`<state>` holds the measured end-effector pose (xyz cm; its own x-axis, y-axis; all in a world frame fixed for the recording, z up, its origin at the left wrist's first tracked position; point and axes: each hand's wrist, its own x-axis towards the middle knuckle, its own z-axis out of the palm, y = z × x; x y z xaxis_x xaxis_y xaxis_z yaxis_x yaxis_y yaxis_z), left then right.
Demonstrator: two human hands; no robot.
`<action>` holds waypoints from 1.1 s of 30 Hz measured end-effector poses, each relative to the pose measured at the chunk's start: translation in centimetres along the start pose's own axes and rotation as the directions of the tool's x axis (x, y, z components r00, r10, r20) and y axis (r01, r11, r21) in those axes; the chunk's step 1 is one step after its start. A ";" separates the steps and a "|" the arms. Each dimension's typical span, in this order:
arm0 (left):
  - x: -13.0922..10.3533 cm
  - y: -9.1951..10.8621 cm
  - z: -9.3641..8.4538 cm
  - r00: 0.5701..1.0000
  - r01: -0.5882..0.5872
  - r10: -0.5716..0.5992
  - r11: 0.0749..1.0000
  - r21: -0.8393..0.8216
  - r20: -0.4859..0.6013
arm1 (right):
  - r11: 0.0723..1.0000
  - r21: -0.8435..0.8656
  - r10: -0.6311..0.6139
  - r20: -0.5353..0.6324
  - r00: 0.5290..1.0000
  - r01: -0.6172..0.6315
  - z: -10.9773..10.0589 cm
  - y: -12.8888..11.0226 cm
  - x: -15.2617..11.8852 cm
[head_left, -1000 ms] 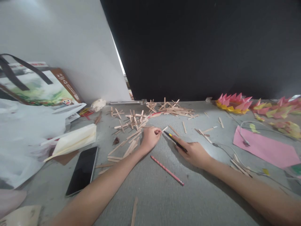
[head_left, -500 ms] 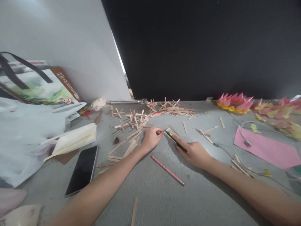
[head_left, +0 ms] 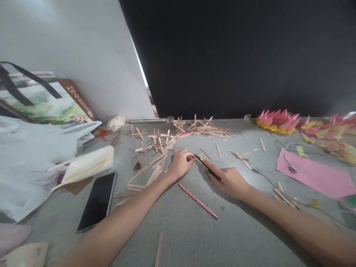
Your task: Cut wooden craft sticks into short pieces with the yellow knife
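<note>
My right hand (head_left: 229, 181) is wrapped round a black and yellow utility knife (head_left: 211, 171), index finger laid along it. Its tip points up and left, right at the fingertips of my left hand (head_left: 182, 163). That left hand is closed in a pinch, its wrist low over the table. A short pale end of a wooden craft stick (head_left: 200, 154) shows just past the fingertips and the blade; most of it is hidden. Below both hands lies a pink patterned pencil (head_left: 198, 201). Loose craft sticks (head_left: 155, 172) lie left of my left hand.
Crossed craft sticks (head_left: 161, 142) are heaped toward the back. A phone (head_left: 97, 202), a plastic bag (head_left: 36, 159) and a carrier bag (head_left: 41, 100) occupy the left. Pink paper (head_left: 314, 174), a cable (head_left: 280, 185) and folded paper flowers (head_left: 278, 122) lie right. A black panel (head_left: 236, 55) stands behind.
The pale stick end by the fingertips has shifted slightly to the right and down and looks brighter. Both hands keep nearly the same place and grip.
</note>
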<state>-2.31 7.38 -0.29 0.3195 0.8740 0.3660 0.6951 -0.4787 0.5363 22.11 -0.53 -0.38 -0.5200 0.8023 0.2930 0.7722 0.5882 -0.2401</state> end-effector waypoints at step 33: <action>0.1 0.0 -0.3 0.996 -0.083 0.083 0.996 -0.026 0.028 | 1.000 -0.013 0.012 0.017 1.000 -0.012 -0.1 -0.1 0.0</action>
<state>-2.49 7.49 -0.01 0.3944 0.8331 0.3878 0.6494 -0.5512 0.5239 22.09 -0.61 -0.24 -0.5168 0.8110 0.2741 0.7829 0.5773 -0.2319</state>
